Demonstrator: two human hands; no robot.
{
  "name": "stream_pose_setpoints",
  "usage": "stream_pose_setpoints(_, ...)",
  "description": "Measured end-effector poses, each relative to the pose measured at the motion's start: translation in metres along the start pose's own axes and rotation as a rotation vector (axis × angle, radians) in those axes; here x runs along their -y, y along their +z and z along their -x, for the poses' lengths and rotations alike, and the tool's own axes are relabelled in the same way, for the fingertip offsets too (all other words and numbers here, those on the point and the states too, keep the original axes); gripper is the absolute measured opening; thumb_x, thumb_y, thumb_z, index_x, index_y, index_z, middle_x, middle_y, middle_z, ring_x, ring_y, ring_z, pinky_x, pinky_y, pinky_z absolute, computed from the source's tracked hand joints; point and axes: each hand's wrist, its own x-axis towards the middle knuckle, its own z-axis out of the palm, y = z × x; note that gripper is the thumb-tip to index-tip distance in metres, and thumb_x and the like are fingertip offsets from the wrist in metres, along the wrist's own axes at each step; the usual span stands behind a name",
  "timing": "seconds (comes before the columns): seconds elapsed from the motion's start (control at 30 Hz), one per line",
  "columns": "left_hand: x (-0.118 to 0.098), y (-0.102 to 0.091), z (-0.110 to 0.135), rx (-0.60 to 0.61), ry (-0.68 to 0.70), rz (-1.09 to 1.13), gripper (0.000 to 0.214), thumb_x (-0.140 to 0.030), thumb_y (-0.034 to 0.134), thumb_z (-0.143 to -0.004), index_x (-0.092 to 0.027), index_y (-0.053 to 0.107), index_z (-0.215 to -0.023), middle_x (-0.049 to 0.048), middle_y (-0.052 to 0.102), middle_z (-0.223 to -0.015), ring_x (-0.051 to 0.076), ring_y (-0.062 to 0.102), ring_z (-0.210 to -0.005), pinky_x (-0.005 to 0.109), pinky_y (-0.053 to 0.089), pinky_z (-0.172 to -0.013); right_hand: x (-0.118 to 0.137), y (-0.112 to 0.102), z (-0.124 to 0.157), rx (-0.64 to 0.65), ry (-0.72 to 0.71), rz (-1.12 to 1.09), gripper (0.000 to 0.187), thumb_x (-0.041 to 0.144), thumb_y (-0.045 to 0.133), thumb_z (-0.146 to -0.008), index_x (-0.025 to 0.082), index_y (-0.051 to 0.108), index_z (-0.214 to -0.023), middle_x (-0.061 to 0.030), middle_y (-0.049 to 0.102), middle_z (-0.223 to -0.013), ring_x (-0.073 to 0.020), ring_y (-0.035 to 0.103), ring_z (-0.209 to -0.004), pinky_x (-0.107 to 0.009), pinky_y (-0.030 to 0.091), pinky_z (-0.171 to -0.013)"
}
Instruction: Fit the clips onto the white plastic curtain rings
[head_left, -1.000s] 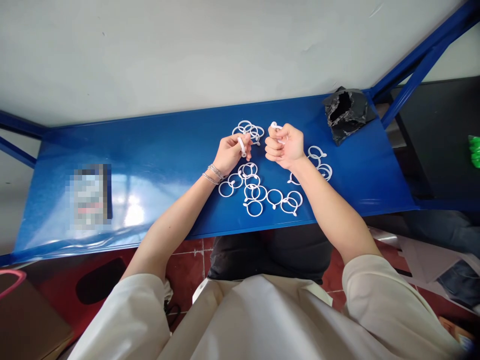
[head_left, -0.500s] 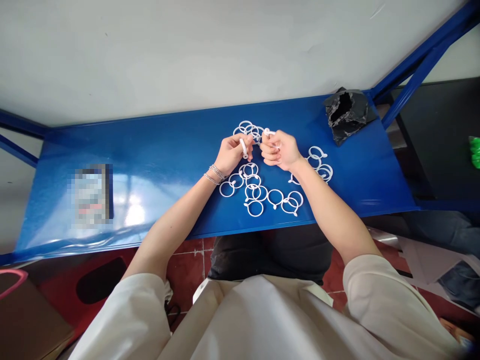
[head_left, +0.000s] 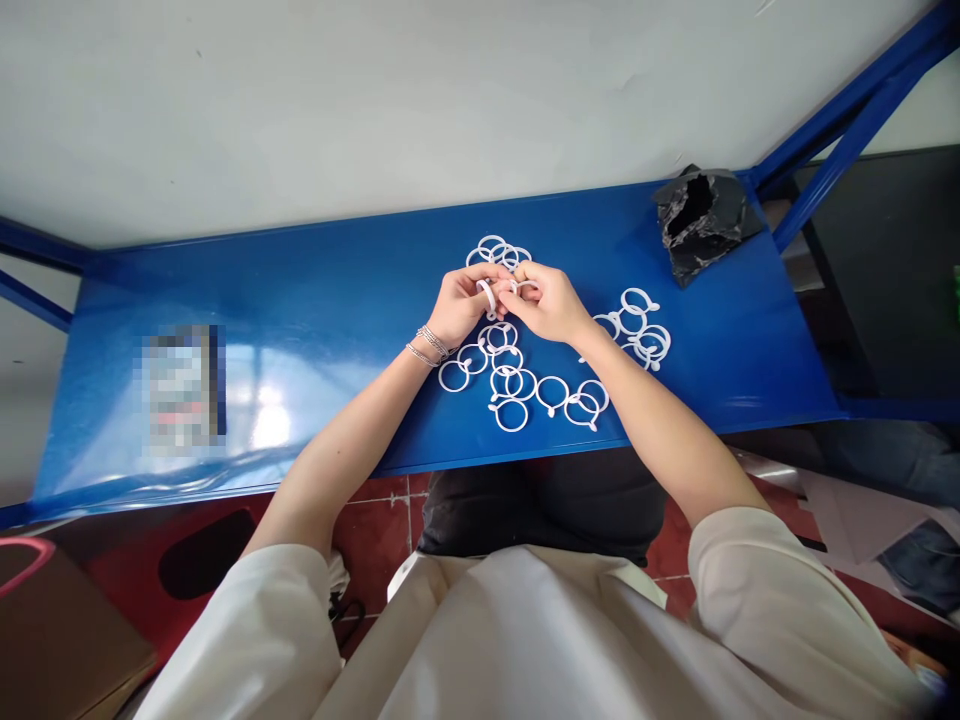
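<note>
– Blue metal bench (head_left: 300,300) against a pale wall is carrying everything. Where is the left hand (head_left: 461,305) sitting?
– It is hovering over the bench's middle, thumb and fingers pinching a white ring (head_left: 489,297). That ring is standing on edge, its flat face seemingly turning toward the other hand.
– And the right hand (head_left: 551,303)?
– Its fingertips are pressing together on a second ring (head_left: 516,288), mostly hidden. It is sitting just right of the first, touching or nearly so; I cannot tell which.
– And the loose rings (head_left: 517,385)?
– They are lying flat on the bench, nearer the person than the hands are.
– What is differing from a second ago?
– Then the hands were apart, the right one curled in a raised fist. Now they are meeting fingertip to fingertip, ring against ring.
</note>
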Motion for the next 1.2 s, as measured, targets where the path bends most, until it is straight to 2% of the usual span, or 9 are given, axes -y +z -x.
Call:
stream_pose_setpoints(0.1,0.001,-0.001,0.001,0.018,0.022,-0.016,0.042,-0.058,0.1,-0.079,-0.021,0.082,-0.087,0.0002,0.076,-0.072,0.01,0.065,-0.054,0.023,0.055,-0.054,0.002,0.002,0.001,-0.048,-0.104,0.174,0.039,0.044,0.064,-0.102,0.027,0.037,-0.079,0.0059,0.046,-0.06,-0.0128,0.043,-0.056,-0.032,0.034,-0.062)
stream_pose_setpoints(0.23,0.002,-0.001,0.002,0.012,0.054,-0.053,0.04,-0.056,0.1,-0.079,-0.021,0.083,-0.087,0.0006,0.076,-0.072,0.01,0.066,-0.054,0.023,0.055,-0.053,0.003,0.002,0.004,-0.002,-0.127,0.275,0.032,0.044,0.056,-0.105,0.027,0.038,-0.084,0.0011,0.062,-0.067,-0.015,0.053,-0.057,-0.032,0.034,-0.06)
stream_pose_setpoints(0.43,0.0,0.001,0.003,0.004,0.111,-0.118,0.037,-0.054,0.099,-0.08,-0.021,0.083,-0.085,0.001,0.076,-0.073,0.011,0.068,-0.056,0.023,0.055,-0.055,0.001,0.001,0.006,0.022,-0.102,0.344,0.029,0.037,0.057,-0.104,0.027,0.037,-0.085,0.0012,0.062,-0.068,-0.015,0.052,-0.058,-0.032,0.032,-0.059)
stream_pose_setpoints(0.6,0.0,0.004,0.005,-0.053,0.181,-0.174,0.036,-0.053,0.097,-0.081,-0.02,0.084,-0.081,0.002,0.078,-0.076,0.011,0.069,-0.062,0.024,0.057,-0.06,-0.002,0.005,0.008,0.014,-0.089,0.344,0.023,0.035,0.058,-0.103,0.027,0.043,-0.088,0.0002,0.066,-0.073,-0.0158,0.054,-0.059,-0.032,0.034,-0.06)
stream_pose_setpoints(0.77,0.001,0.005,0.003,-0.141,0.118,-0.126,0.03,-0.046,0.096,-0.081,-0.02,0.082,-0.079,0.0018,0.078,-0.075,0.011,0.066,-0.056,0.024,0.055,-0.055,-0.001,0.015,0.003,-0.102,-0.04,0.214,0.026,0.04,0.057,-0.105,0.027,0.044,-0.086,-0.0006,0.064,-0.074,-0.0182,0.06,-0.067,-0.033,0.042,-0.064)
stream_pose_setpoints(0.93,0.001,0.004,-0.002,-0.194,0.011,-0.018,0.022,-0.037,0.09,-0.087,-0.02,0.077,-0.085,-0.001,0.072,-0.07,0.012,0.07,-0.059,0.023,0.057,-0.055,-0.004,0.006,-0.006,-0.185,0.081,0.038,0.035,0.047,0.076,-0.097,0.025,0.053,-0.083,0.0038,0.048,-0.069,-0.0154,0.05,-0.064,-0.03,0.042,-0.061)
stream_pose_setpoints(1.03,-0.002,0.006,-0.002,-0.2,-0.046,0.023,0.029,-0.043,0.088,-0.092,-0.019,0.074,-0.087,-0.0008,0.071,-0.073,0.011,0.072,-0.061,0.023,0.059,-0.056,-0.006,-0.008,-0.009,-0.195,0.169,-0.195,0.049,0.068,0.083,-0.09,0.026,0.059,-0.085,0.0016,0.054,-0.076,-0.0157,0.054,-0.068,-0.029,0.046,-0.058)
stream_pose_setpoints(1.13,-0.007,0.01,-0.001,-0.189,-0.098,0.008,0.043,-0.057,0.082,-0.098,-0.017,0.072,-0.085,0.0016,0.072,-0.076,0.011,0.072,-0.061,0.025,0.063,-0.06,-0.006,-0.017,-0.013,-0.25,0.151,-0.337,0.058,0.081,0.08,-0.088,0.026,0.063,-0.087,-0.002,0.061,-0.087,-0.0171,0.063,-0.079,-0.03,0.054,-0.064)
stream_pose_setpoints(1.2,-0.009,0.012,0.0,-0.188,-0.12,-0.018,0.054,-0.066,0.076,-0.101,-0.016,0.071,-0.081,0.0035,0.073,-0.075,0.012,0.073,-0.062,0.026,0.063,-0.061,-0.007,-0.02,-0.015,-0.283,0.131,-0.358,0.061,0.085,0.073,-0.092,0.025,0.065,-0.088,-0.0025,0.06,-0.087,-0.0169,0.064,-0.079,-0.03,0.055,-0.065)
